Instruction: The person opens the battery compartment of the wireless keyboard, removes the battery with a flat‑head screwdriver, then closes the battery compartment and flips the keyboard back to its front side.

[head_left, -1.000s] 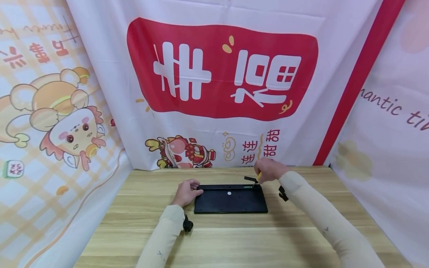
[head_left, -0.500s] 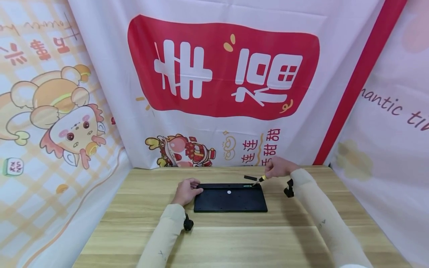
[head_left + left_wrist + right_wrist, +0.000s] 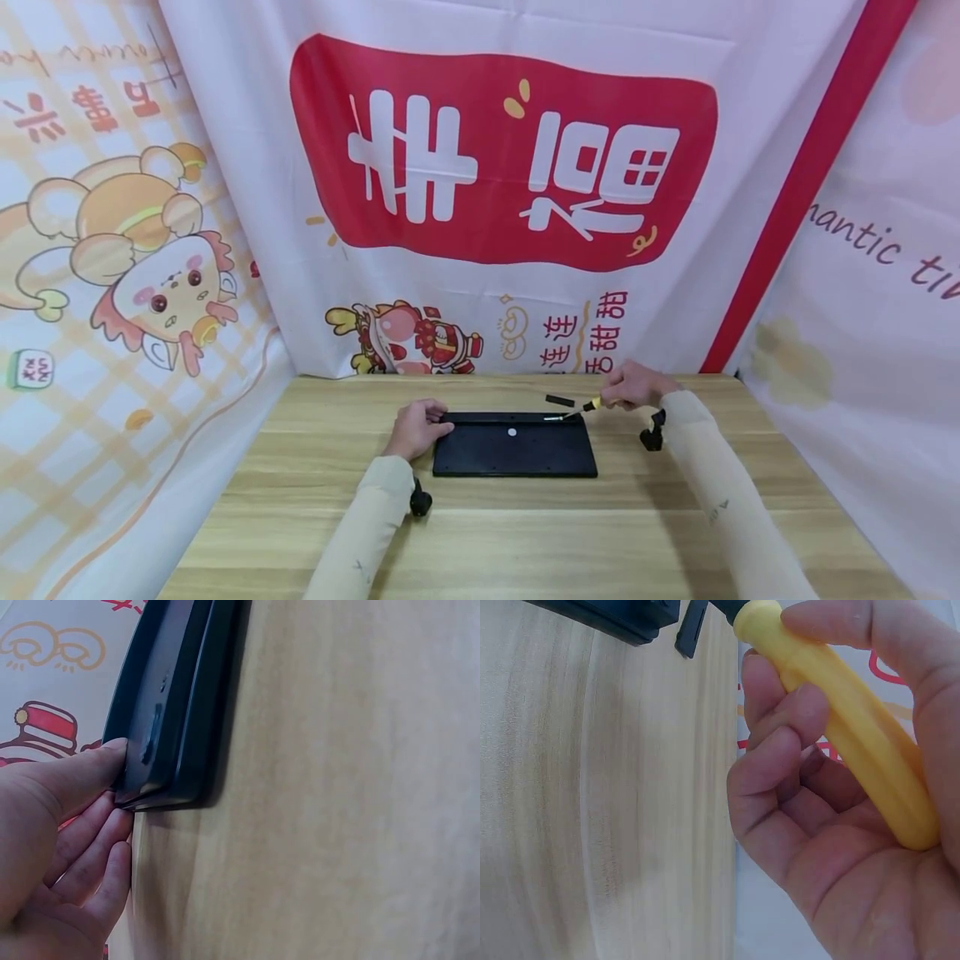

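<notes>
A black keyboard (image 3: 517,454) lies underside up, with a white round spot on it and a narrow open slot (image 3: 553,418) near its far right corner. My left hand (image 3: 415,429) holds its left end; in the left wrist view the thumb lies on the rim and the fingers are at the corner. My right hand (image 3: 637,386) grips a yellow-handled screwdriver (image 3: 840,712), fingers curled round the handle. The screwdriver slants down leftward, its thin tip at the slot; whether it touches anything inside is too small to tell.
A small black strip-like cover (image 3: 560,400) lies on the wooden table (image 3: 517,542) just behind the keyboard's right part. A printed cloth (image 3: 495,325) hangs at the table's back edge, with more cloths at both sides.
My right hand has moved right and the screwdriver now leans lower, its tip still by the slot. The slot's inside looked greenish before and looks whitish now. My left hand stays put.
</notes>
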Motion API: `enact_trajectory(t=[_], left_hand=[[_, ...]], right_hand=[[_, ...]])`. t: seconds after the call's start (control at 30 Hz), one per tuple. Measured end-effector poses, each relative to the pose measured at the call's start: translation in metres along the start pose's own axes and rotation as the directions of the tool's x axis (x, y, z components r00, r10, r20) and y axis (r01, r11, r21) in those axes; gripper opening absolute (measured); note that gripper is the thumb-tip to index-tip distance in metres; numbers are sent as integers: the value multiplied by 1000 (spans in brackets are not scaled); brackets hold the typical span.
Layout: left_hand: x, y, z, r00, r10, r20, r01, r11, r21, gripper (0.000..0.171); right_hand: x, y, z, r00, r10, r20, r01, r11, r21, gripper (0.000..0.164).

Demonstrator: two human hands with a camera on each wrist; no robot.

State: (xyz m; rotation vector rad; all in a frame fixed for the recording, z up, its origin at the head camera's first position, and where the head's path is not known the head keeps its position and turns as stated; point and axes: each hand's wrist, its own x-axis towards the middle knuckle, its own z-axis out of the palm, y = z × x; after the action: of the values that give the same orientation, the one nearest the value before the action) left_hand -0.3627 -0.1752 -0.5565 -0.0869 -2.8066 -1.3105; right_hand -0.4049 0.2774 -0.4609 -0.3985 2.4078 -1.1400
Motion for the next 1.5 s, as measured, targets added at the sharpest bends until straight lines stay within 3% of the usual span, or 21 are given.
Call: enact_trajectory(t=[0.2, 0.43, 0.63, 0.83, 1.03, 1.27, 1.5], left_hand=[[-1, -1, 0, 1000, 20, 5, -20, 1000, -2, 25], [0, -1, 0, 1000, -1, 0, 1, 1000, 2, 24], [1, 1, 1, 1000, 0, 2, 0, 1000, 0, 25], [3, -4, 3, 1000, -5, -7, 5, 1000, -18, 24], [1, -5, 3, 1000, 5, -16, -5, 1000, -21, 26], [-3, -3, 4, 1000, -4, -17, 3, 1000, -20, 26], [-3, -2, 4, 1000, -4, -21, 4, 1000, -8, 26]], right_hand=[[-4, 5, 1, 998, 57, 1, -57, 998, -12, 20], [-10, 4, 8, 993, 119, -26, -118, 993, 16, 23], [-4, 17, 8, 982, 186, -11, -185, 978, 92, 34], [-8, 21, 12, 979, 203, 9, -203, 968, 149, 35], [-13, 22, 8, 985, 171, -20, -168, 981, 99, 30], [-30, 18, -3, 989, 126, -77, -129, 991, -42, 23], [-45, 34, -7, 982, 55, -182, -83, 986, -147, 21]])
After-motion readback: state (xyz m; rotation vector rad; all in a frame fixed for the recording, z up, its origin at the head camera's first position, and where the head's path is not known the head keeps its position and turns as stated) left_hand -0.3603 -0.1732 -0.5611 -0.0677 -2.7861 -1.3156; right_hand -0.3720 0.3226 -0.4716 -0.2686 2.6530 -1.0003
